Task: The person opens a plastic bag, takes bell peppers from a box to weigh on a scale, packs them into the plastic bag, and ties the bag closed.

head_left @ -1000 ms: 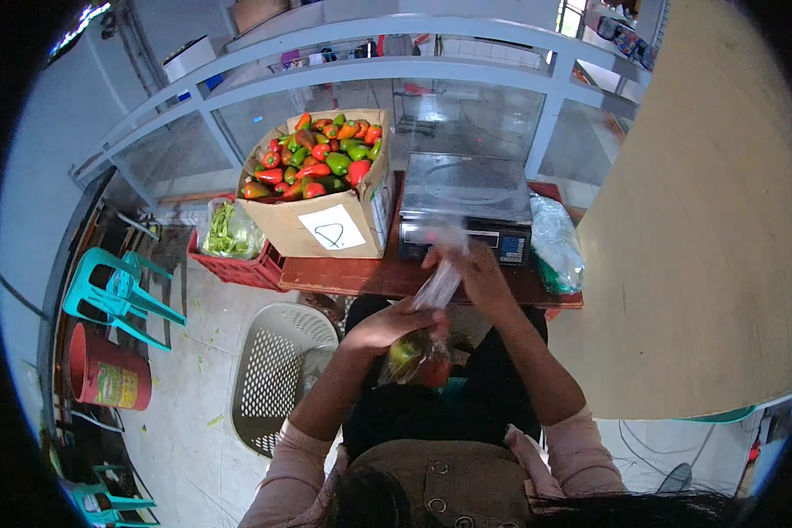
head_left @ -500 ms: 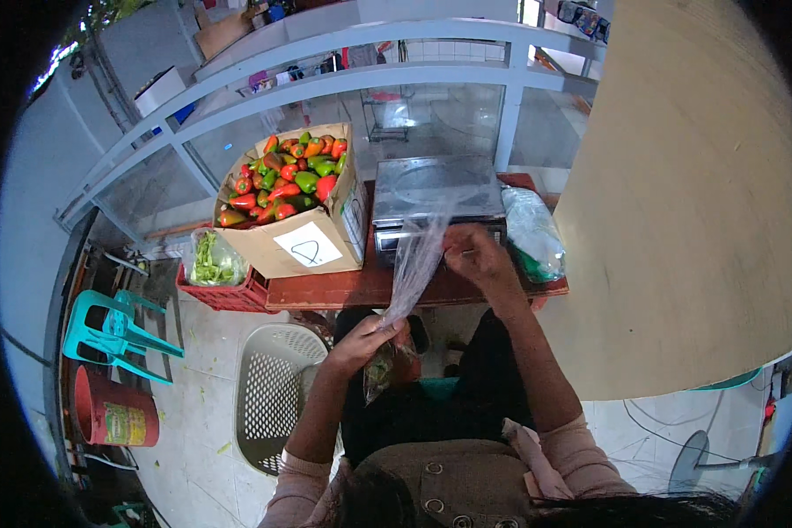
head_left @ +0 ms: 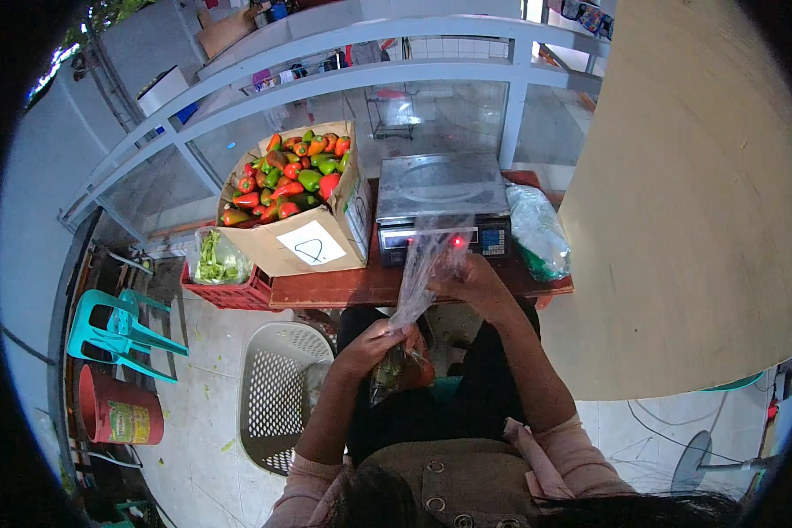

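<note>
My left hand (head_left: 371, 347) is closed around the gathered neck of a clear plastic bag (head_left: 416, 277). The bag's filled lower part (head_left: 402, 370), with red and green contents, hangs below that grip over my lap. Its thin upper part stands up in front of the scale. My right hand (head_left: 468, 283) is closed at the upper part of the bag, its fingertips partly hidden in the plastic. Beyond both hands, a digital scale (head_left: 442, 187) with a bare metal plate and lit red digits rests on the red-brown table (head_left: 343, 287).
A cardboard box (head_left: 321, 238) of red and green peppers stands left of the scale, folded plastic bags (head_left: 537, 231) right of it. A red crate (head_left: 229, 295), a white basket (head_left: 277, 396), turquoise chairs (head_left: 114, 326) and a red bucket (head_left: 119, 407) are leftward. A tan panel (head_left: 686, 220) rises at right.
My right hand has come down and left, from beside the bag's upper end onto the plastic. The left hand has shifted slightly right. The scale's red digits now show beside the plastic.
</note>
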Motion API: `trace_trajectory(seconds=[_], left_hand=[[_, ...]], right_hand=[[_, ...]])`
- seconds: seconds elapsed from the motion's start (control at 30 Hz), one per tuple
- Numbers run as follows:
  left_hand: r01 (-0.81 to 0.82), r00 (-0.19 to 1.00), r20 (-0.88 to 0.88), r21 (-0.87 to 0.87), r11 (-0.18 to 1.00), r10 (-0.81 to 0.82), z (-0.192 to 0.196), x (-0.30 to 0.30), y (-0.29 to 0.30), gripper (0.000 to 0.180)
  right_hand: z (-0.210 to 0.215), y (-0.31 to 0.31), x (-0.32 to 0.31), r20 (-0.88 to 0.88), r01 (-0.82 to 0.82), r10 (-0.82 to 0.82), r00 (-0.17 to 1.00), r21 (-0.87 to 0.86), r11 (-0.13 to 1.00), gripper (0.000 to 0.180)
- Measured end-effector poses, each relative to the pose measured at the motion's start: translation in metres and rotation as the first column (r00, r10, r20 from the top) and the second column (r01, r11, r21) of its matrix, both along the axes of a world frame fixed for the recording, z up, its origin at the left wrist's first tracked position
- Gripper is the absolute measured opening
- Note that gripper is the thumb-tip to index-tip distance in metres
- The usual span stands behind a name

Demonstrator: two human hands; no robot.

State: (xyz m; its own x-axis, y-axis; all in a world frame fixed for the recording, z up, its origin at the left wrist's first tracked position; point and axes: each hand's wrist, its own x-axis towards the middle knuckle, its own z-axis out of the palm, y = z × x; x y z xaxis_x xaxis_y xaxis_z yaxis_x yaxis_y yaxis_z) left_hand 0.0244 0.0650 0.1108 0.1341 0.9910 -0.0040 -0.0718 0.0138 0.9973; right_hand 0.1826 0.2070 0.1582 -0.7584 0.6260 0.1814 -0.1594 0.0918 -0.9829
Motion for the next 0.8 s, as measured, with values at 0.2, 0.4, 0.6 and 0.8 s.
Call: trace_trajectory(seconds=[0.2, 0.4, 0.6, 0.8], left_hand=[[-0.052, 0.999, -0.019, -0.058, 0.997, 0.051, -0.001, -0.005, -0.005, 0.031], [-0.043, 0.998, 0.039, -0.091, 0.995, 0.047, -0.001, 0.006, 0.0, 0.033], [-0.083, 0.993, 0.071, -0.153, 0.985, 0.095, 0.01, 0.013, 0.0, 0.033], [-0.025, 0.996, 0.081, -0.196, 0.98, 0.042, -0.004, 0.028, 0.012, 0.03]], right_hand=[[0.012, 0.009, 0.016, 0.055, 0.141, -0.147, 0.988, 0.097, 0.985, 0.017], [0.005, 0.015, 0.021, -0.024, 0.21, -0.216, 0.976, -0.157, 0.965, 0.021], [0.017, 0.015, 0.032, 0.07, 0.168, -0.168, 0.983, 0.0, 0.986, 0.02], [-0.004, 0.008, 0.037, -0.216, 0.217, -0.268, 0.939, -0.232, 0.948, 0.02]])
